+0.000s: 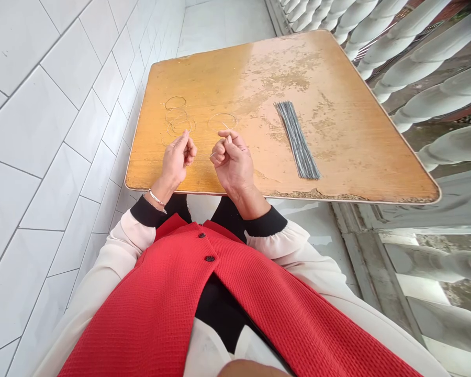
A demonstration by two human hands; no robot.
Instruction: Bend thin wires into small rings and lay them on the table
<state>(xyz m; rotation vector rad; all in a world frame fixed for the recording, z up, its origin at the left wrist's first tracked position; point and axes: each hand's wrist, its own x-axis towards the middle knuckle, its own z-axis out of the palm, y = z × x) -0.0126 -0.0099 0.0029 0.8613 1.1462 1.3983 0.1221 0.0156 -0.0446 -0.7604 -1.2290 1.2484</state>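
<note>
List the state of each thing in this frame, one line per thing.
Left hand, raised above the table, fingers pinched.
Right hand, pinching a thin wire.
Wire rings, lying flat, some overlapping.
Dark wire bundle, lying straight.
Wooden tabletop, finish worn, front edge chipped.
</note>
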